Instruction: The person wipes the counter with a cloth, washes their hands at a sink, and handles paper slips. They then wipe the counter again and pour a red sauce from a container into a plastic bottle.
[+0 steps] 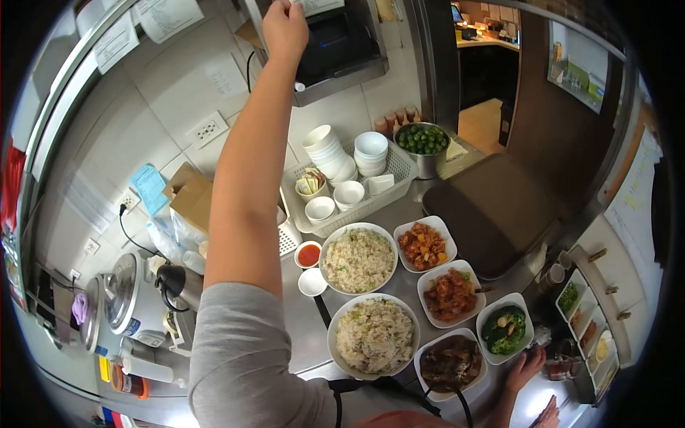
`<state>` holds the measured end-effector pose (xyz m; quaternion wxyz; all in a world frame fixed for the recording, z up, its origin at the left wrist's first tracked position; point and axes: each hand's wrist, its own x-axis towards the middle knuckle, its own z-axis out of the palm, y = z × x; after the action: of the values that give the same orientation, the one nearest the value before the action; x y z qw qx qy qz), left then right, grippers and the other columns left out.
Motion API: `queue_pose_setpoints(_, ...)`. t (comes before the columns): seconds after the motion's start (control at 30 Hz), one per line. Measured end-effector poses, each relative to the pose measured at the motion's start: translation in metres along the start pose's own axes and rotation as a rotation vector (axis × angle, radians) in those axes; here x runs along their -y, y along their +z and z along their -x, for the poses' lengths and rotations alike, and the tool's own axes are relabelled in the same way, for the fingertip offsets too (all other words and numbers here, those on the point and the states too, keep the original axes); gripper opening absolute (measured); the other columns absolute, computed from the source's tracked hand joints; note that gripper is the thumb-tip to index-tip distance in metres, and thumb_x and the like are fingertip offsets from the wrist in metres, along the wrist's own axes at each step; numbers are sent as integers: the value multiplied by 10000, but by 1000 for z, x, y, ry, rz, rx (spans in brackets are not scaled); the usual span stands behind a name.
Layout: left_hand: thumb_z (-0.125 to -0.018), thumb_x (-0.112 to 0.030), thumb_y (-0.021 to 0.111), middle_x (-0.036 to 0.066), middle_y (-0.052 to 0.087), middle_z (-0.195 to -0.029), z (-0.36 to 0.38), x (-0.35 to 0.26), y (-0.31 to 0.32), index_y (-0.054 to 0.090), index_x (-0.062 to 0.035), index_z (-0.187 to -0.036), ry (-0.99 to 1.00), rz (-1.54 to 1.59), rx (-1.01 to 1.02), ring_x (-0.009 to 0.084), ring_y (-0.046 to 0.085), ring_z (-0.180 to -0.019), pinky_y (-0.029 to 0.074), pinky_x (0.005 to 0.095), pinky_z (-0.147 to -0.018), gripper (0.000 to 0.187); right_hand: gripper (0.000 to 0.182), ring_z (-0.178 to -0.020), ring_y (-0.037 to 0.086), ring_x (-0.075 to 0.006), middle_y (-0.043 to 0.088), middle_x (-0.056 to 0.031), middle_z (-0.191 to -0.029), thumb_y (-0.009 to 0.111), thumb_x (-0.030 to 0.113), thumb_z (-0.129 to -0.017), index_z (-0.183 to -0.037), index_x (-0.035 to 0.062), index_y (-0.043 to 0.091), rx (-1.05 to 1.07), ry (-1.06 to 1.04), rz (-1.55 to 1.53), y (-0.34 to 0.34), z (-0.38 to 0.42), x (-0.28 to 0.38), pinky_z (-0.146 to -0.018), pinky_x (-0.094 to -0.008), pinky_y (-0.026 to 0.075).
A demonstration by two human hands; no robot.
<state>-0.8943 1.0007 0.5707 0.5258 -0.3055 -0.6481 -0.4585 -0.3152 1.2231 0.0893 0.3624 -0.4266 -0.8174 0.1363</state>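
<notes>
My left arm reaches up across the view, and my left hand (285,32) is closed at the top edge, its fingers at the end of a white paper slip (321,6) above a dark printer (335,50). The fingertips are partly cut off. Low on the right, my right hand (526,369) has its fingers apart and holds nothing, close to a square bowl of broccoli (505,327). Left of that bowl are a bowl of dark sauced meat (451,364) and two bowls of glazed pieces (449,294), then two round bowls of fried rice (359,258).
A white basket (408,175) holds stacked bowls and sachets. Behind it stands a metal pot of green limes (422,139). A brown tray (492,214) leans right. Rice cookers (125,292) stand left, a garnish rack (589,332) right. Another hand (548,414) shows at the bottom edge.
</notes>
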Motion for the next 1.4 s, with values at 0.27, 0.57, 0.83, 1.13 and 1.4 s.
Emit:
queue_pose_setpoints(0.27,-777,-120,475,7,525,-694,42,-43,-107,544,15,-833,-311,418,236,69,437,-624,352,201,-579,162,433,-1033,374,-357,371,-199,-1127,442,336,-788,-1083,20,434,-53,-2,-22,3,3,2,-854,-439,313)
queue_pose_setpoints(0.57,-792,-62,452,30,580,-798,128,-83,-248,545,36,-934,-551,618,336,60,501,-694,403,189,-619,196,385,-1054,356,-351,345,-203,-1157,468,279,-800,-1091,29,442,-321,-94,17,-7,5,2,-849,-423,326)
queue_pose_setpoints(0.83,-805,-41,440,53,580,-866,210,-89,-414,522,54,-966,-753,584,220,77,517,-776,406,207,-703,204,291,-928,473,-177,511,-113,-1008,463,152,-797,-1023,-31,481,329,-259,-1026,-57,3,315,-820,-257,356)
queue_pose_setpoints(1.13,-803,-37,439,49,579,-873,294,-102,-621,516,48,-984,-847,336,53,75,517,-788,402,203,-707,214,334,-685,538,-122,537,-57,-891,426,230,-830,-1099,33,414,1848,-249,-1244,-76,241,574,-588,-207,412)
queue_pose_setpoints(1.4,-839,-516,213,89,582,-876,364,-129,-769,490,-7,-1022,-1314,472,-60,140,549,-731,397,234,-634,608,177,-527,483,-46,548,-15,-741,473,132,-802,-956,44,461,2072,-622,-1000,-114,368,647,-463,-172,381)
